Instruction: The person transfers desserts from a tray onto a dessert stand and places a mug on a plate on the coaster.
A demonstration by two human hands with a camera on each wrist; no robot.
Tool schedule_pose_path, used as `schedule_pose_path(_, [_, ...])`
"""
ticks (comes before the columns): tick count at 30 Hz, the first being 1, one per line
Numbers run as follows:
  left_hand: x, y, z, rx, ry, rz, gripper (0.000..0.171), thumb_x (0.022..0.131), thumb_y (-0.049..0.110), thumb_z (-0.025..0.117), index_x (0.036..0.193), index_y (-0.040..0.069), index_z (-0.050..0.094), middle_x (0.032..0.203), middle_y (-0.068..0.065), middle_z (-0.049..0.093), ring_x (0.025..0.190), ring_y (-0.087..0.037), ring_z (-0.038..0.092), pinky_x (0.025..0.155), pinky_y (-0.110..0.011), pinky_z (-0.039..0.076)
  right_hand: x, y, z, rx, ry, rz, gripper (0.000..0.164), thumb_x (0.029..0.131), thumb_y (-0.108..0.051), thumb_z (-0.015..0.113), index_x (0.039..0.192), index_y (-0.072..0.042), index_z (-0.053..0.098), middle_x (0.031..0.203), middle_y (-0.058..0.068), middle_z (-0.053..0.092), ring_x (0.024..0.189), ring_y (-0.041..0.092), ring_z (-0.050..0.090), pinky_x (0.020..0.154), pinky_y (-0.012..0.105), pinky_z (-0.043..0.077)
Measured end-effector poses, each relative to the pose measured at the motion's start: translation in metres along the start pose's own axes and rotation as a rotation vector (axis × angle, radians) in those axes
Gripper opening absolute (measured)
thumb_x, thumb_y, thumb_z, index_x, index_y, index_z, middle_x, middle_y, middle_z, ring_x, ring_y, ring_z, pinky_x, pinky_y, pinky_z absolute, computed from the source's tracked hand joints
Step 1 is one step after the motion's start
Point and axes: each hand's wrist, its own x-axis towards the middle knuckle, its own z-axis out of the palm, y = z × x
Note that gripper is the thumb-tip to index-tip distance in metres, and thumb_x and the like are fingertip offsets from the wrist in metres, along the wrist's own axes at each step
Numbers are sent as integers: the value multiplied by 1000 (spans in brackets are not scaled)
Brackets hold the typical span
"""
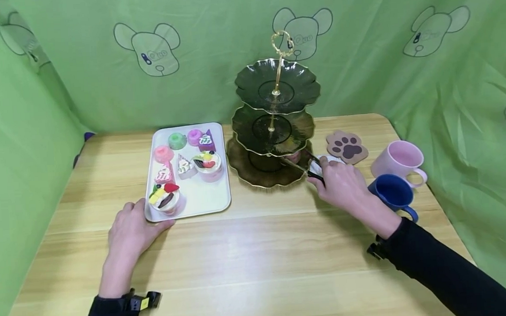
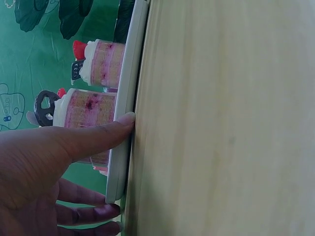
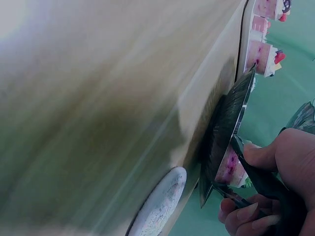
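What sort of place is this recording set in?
Probably a staged filming booth: green cloth hangs on three sides of a wooden table, which holds a tiered stand and toy-looking sweets.

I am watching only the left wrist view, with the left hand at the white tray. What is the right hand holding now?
Observer: The right hand holds a pair of tongs with black handles.
Operator: Thank you. Where are the arms of these tongs pointing?
Observer: In the right wrist view, a pink layered dessert shows between them; it sits on the bottom tier of the stand.
Operator: I understand. Is some object close to the right forearm, so I should be careful?
Observer: Yes, in the head view a blue mug shows right beside it, partly covered by the forearm.
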Motion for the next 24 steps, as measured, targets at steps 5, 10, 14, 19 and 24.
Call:
schedule_pose_path(5, [1,1,1,4,-1,1,94,81,55,89,136,-13,54,114,-34,56,102,-54,57,74,-60,50,8,3,1,-7,-24,26,66,99,-41,72,130,16,61,60,14,53,46,34,53,39,46,45])
schedule_pose_path(10, [1,1,2,0,-4,-6,93,80,56,88,134,-12,55,113,-33,56,102,-53,57,74,-59,50,16,4,1,-10,-59,50,69,100,-42,70,135,16,58,60,13,51,47,33,53,40,46,46])
schedule_pose_path(14, [1,1,2,-1,-7,-12,92,80,57,88,132,-12,56,111,-32,56,100,-52,57,72,-58,50,20,2,1,-20,-104,71,70,102,-44,68,138,15,56,62,14,53,48,31,53,40,44,45])
schedule_pose_path(19, [1,1,1,5,0,-8,91,80,55,89,131,-12,56,111,-33,56,100,-53,56,71,-58,49,21,2,2,-21,-121,80,70,102,-44,67,139,14,56,64,15,54,49,30,54,41,43,45])
schedule_pose_path(24, [0,0,1,11,-3,-6,94,80,54,89,135,-14,54,113,-35,56,102,-54,56,72,-60,50,18,1,2,-12,-108,78,69,102,-43,67,136,16,57,70,21,60,53,36,59,45,47,49])
